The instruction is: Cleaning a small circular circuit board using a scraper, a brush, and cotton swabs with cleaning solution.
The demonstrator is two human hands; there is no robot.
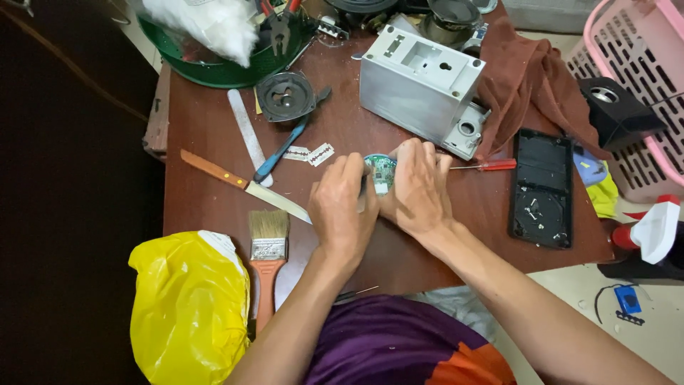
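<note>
Hands together, left hand and right hand both clasped around round circuit board.

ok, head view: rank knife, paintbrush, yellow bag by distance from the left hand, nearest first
From the left hand:
1. Knife: blade tip just at the hand's left edge.
2. Paintbrush: lower left, bristles pointing up the table.
3. Yellow bag: farthest, at the table's near-left corner.
</note>
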